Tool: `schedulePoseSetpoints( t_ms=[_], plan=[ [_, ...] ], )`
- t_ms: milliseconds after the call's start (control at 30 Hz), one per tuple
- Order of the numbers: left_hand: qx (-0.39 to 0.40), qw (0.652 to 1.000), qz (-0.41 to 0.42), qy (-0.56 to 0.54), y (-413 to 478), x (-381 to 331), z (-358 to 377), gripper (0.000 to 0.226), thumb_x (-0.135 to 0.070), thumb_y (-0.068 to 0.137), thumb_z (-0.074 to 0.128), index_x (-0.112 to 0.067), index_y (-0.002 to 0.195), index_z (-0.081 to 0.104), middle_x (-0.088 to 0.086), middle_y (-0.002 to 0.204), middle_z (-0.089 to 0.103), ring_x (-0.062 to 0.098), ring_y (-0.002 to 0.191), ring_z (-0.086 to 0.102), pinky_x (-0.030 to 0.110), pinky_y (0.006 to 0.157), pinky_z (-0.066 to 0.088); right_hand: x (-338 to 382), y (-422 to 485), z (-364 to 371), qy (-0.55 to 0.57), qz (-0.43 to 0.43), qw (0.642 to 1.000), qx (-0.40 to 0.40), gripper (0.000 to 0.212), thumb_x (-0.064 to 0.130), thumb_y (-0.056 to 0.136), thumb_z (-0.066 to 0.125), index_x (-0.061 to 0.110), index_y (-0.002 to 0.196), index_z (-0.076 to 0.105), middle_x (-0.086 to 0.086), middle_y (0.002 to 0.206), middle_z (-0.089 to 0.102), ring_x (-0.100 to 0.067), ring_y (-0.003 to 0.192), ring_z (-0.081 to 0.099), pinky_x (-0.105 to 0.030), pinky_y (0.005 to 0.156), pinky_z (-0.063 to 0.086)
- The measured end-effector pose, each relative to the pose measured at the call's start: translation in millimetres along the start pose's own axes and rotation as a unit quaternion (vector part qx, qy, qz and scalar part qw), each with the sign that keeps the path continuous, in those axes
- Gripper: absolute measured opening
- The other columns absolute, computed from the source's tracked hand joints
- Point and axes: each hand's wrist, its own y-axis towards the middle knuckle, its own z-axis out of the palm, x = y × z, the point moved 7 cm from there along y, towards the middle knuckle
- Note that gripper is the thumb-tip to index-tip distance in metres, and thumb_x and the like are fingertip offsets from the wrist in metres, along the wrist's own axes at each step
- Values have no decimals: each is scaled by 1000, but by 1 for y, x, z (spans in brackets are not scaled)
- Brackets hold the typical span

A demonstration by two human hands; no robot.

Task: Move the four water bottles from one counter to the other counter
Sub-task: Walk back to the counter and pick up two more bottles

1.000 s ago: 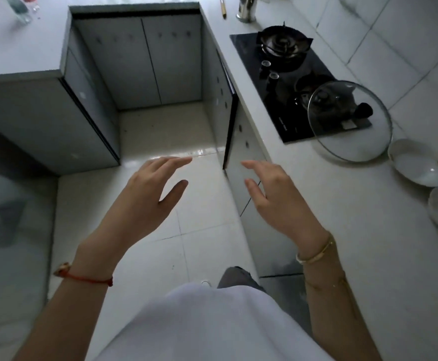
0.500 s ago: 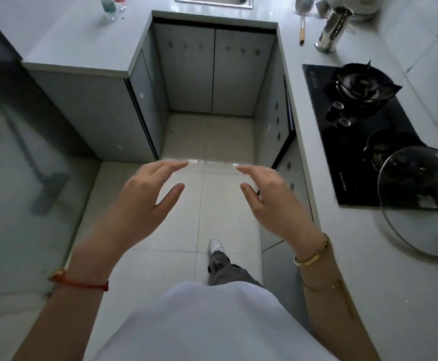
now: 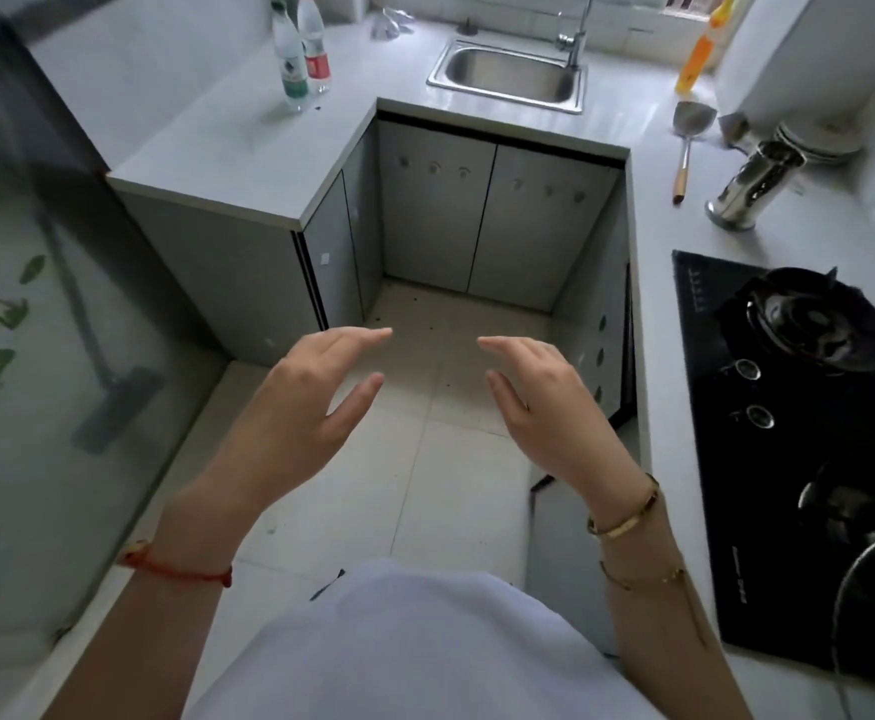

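Reaching empty | both hands, left hand (image 3: 300, 407) and right hand (image 3: 544, 407), fingers spread | two water bottles (image 3: 300, 54) far left desk (image 3: 206, 142) | grip bodies, keep upright.

No lettering is legible. Two water bottles, one with a green label (image 3: 294, 75) and one with a red label (image 3: 316, 65), show print too small to read; white marks on the black hob (image 3: 742, 579) are blurred.
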Motion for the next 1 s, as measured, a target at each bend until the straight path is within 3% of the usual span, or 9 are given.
schedulePoseSetpoints(
  t_ms=[600,833,1000],
  plan=[
    [-14,997,-70,2,167,90,-4,41,-24,94,53,-21,135,50,-7,133,55,12,126,46,32,109,35,-52,198,13,4,-11,998,58,36,23,99,42,17,134,47,2,135,53,-17,130,41,-37,107,36],
    [-21,998,-55,9,283,135,-30,40,-25,94,52,-24,134,49,-11,133,54,6,128,44,21,108,30,-56,325,-2,7,-16,999,39,35,24,98,43,18,132,49,3,134,54,-16,129,42,-34,107,35],
    [-14,999,-45,21,365,167,-46,41,-30,95,51,-29,135,46,-12,135,53,5,127,43,26,107,35,-60,409,-11,13,-20,1000,13,34,25,98,45,18,131,50,4,132,56,-15,128,43,-33,107,37]
  ],
)
